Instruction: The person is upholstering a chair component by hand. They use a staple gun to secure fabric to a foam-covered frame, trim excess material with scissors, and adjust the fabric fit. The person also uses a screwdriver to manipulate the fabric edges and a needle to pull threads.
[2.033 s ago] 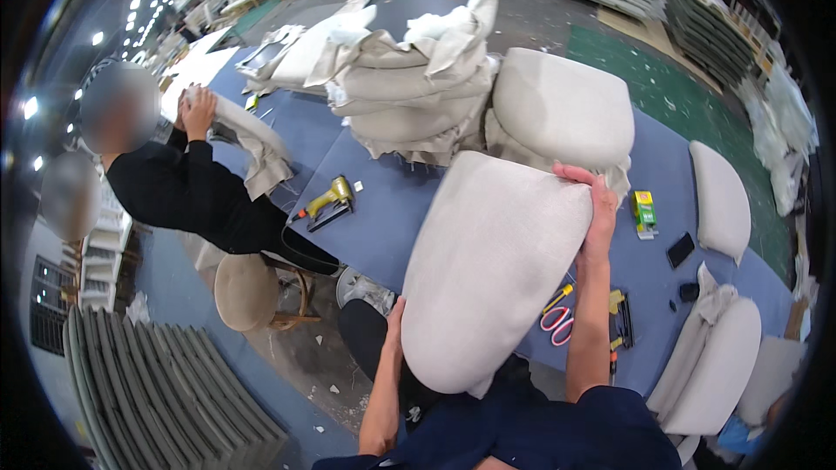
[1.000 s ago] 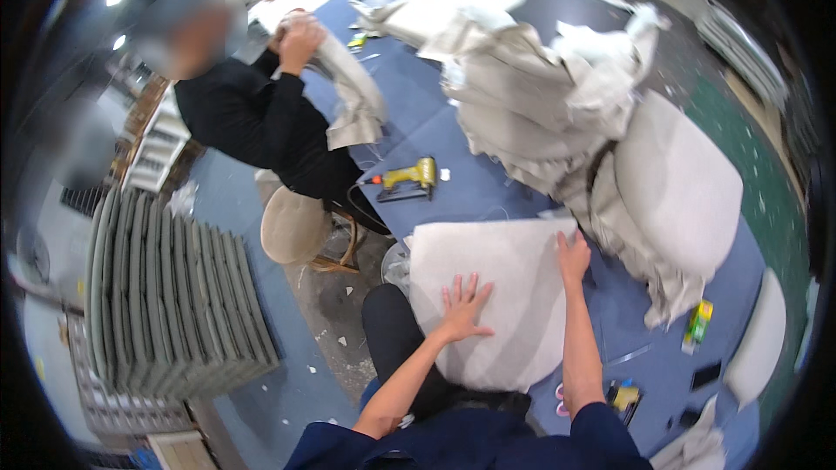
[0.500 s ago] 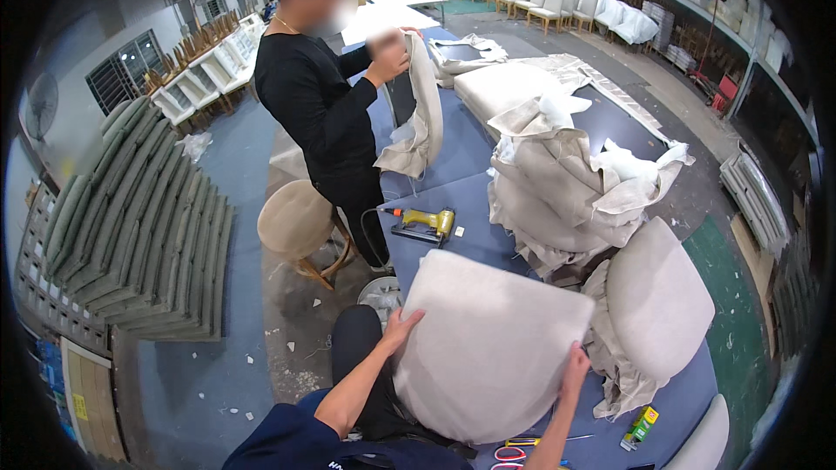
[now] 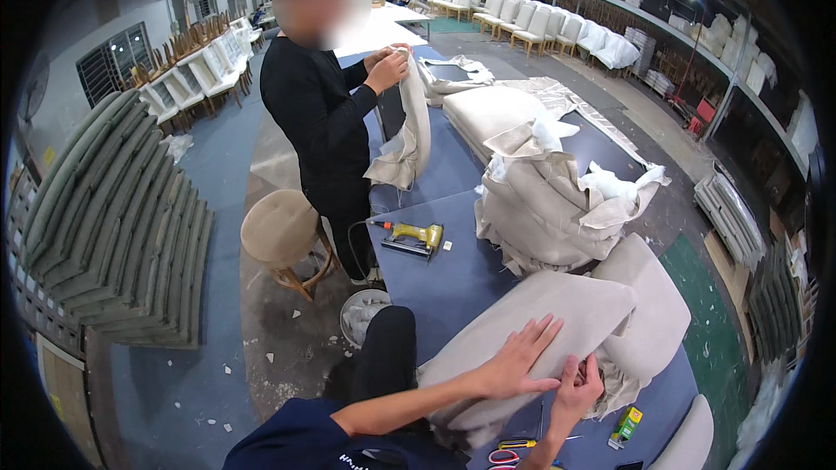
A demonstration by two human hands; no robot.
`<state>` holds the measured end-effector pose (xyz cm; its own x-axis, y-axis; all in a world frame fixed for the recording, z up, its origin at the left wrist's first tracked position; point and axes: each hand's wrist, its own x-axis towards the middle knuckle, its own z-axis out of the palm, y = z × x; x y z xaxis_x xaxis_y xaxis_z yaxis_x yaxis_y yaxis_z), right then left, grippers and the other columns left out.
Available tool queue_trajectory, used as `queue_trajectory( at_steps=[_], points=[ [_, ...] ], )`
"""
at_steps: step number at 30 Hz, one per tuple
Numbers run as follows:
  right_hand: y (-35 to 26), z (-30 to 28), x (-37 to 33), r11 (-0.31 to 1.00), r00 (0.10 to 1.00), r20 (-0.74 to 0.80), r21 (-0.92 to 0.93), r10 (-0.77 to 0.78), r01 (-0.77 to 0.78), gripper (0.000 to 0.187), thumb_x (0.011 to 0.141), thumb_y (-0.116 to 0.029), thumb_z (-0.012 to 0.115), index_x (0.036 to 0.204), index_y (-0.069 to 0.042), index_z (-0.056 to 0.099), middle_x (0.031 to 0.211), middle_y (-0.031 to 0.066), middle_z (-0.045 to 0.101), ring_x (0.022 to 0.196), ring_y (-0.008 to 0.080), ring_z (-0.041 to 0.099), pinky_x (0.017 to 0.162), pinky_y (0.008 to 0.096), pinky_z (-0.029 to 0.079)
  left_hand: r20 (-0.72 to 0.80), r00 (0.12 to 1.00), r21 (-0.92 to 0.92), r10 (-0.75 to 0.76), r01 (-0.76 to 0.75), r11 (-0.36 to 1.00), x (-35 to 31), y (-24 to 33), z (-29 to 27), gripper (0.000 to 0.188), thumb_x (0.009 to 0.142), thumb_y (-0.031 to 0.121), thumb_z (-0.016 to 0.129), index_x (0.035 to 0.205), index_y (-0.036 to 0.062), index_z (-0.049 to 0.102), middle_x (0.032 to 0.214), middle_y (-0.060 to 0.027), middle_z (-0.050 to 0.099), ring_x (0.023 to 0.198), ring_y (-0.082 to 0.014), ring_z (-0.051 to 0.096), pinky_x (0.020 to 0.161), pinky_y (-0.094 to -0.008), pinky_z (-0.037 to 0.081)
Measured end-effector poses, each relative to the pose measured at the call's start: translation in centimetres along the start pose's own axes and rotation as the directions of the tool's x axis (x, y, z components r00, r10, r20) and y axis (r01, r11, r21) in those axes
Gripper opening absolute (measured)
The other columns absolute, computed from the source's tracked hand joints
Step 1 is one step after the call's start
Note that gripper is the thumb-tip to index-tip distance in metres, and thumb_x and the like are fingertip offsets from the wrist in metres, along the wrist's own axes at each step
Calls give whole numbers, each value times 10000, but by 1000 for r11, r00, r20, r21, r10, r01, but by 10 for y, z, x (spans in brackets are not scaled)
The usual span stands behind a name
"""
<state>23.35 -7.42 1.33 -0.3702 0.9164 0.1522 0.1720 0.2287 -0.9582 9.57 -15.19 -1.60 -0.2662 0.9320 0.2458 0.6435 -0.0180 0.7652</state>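
A beige fabric-covered chair cushion [image 4: 531, 318] leans tilted over the table edge in front of me. My left hand [image 4: 521, 359] lies on its face with the fingers stretched out. At the cushion's right edge, my right hand [image 4: 578, 386] has its fingers curled around the rim; the fingertips are partly hidden. Just behind it lies another beige cushion [image 4: 649, 305] with loose gathered fabric underneath. Scissors [image 4: 503, 455] with red handles and a yellow-handled tool [image 4: 518, 444] rest below my right wrist, near a green and yellow small box [image 4: 625, 426].
A yellow staple gun [image 4: 414, 238] lies on the blue-grey table [image 4: 453, 274]. Beyond are piled covered cushions [image 4: 544, 209]. A person in black [image 4: 318, 122] handles a fabric-covered panel [image 4: 409, 126] across the corner. To the left stand a round stool [image 4: 280, 226], a bucket [image 4: 361, 313] and stacked grey-green pads [image 4: 122, 235].
The cushion has tipped and swung right, its face now slanting. My left hand has moved from its left edge onto its face. My right hand still holds the right edge, fingers curled.
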Motion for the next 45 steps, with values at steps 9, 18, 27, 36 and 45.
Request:
queue_trajectory(
  at_steps=[9,18,27,36,45],
  points=[
    [-17,19,104,850,790,-318,-125,-523,512,389,914,-254,705,1175,32,664,1051,125,690,978,196,622,937,356,471,25,998,95,-64,62,994,-37,6,-68,1000,745,110,791,1590,165,259,1558,-170,395,1328,-428,495,1068,-473,483],
    [26,-28,95,978,953,-230,24,-198,209,447,924,-295,586,1160,79,655,1096,183,702,1063,263,634,1013,402,456,236,971,38,34,-44,998,-12,-27,-92,976,620,78,821,1515,136,434,1514,-109,495,1341,-359,522,1072,-435,501],
    [82,-45,121,919,932,-361,355,-33,170,870,974,-616,157,967,67,696,870,155,720,787,230,686,743,326,535,51,996,418,72,-87,904,-8,-43,-89,774,641,291,912,1287,-18,620,1216,-233,697,1064,-362,707,937,-407,530],
    [40,-42,99,886,782,-496,51,-378,460,715,807,-644,440,912,23,674,819,153,676,716,306,670,657,396,528,311,902,-62,298,-294,954,109,10,-35,855,823,617,731,1342,-41,562,1282,-212,640,1153,-319,622,1041,-403,433],
    [32,26,105,747,564,-549,-183,-617,639,541,618,-563,678,728,-52,541,788,130,602,639,374,608,627,444,511,301,853,-189,427,-385,903,174,44,9,785,859,595,700,1305,-40,586,1291,-202,629,1155,-322,606,1043,-415,420]
  ],
)
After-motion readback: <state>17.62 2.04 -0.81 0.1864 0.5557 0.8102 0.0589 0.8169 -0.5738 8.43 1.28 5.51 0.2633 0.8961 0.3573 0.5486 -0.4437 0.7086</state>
